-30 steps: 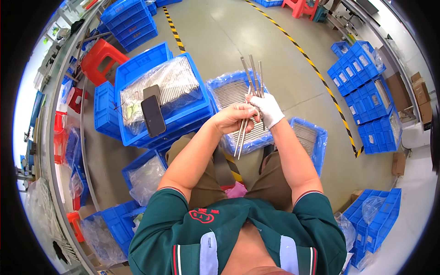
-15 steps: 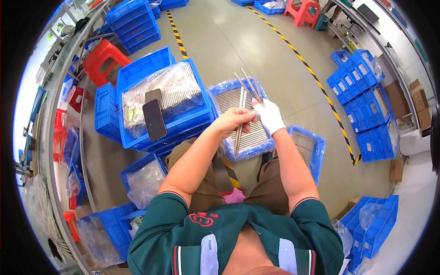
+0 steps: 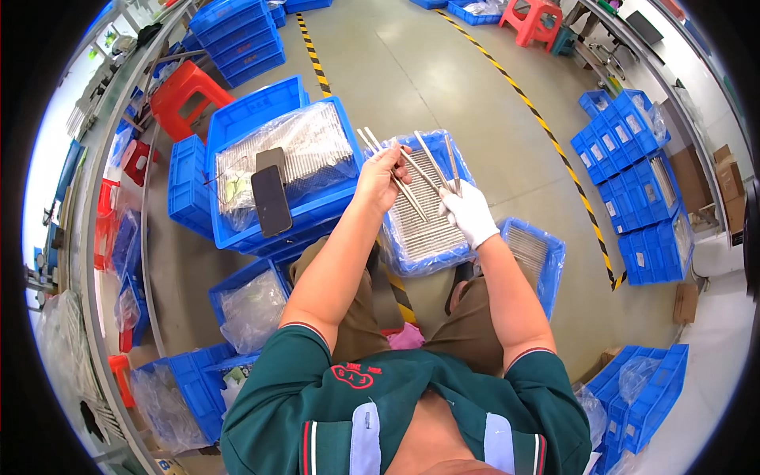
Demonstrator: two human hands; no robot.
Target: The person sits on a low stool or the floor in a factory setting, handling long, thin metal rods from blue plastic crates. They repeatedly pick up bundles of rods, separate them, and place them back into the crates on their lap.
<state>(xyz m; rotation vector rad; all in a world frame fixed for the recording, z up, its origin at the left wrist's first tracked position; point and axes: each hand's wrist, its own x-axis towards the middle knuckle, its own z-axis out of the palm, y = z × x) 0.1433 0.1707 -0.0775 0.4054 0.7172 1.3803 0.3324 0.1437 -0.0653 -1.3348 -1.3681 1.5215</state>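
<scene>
My bare left hand point(image 3: 380, 176) is closed around a few thin silver metal rods point(image 3: 412, 205), whose ends stick out above and below the fingers. My right hand point(image 3: 470, 215), in a white glove, grips the lower ends of several more metal rods point(image 3: 451, 154), which fan out upward. The tip of one of these reaches close to the left fingers. Under both hands is a blue crate lined with clear plastic point(image 3: 427, 266), holding a row of similar rods point(image 3: 431, 237) laid side by side. A small gap separates the two hands.
At left, a phone point(image 3: 271, 202) lies on a bagged layer of rods in a stack of blue crates point(image 3: 348, 119). Another lined crate point(image 3: 556, 265) of rods stands at right. Beyond are a red stool point(image 3: 186, 95), crate stacks point(image 3: 633, 186) and striped floor tape point(image 3: 546, 127).
My hands, close together before, have moved apart. The left went up and leftward with its rods, now slanting the other way; the right moved slightly down and right, its rods spread wider.
</scene>
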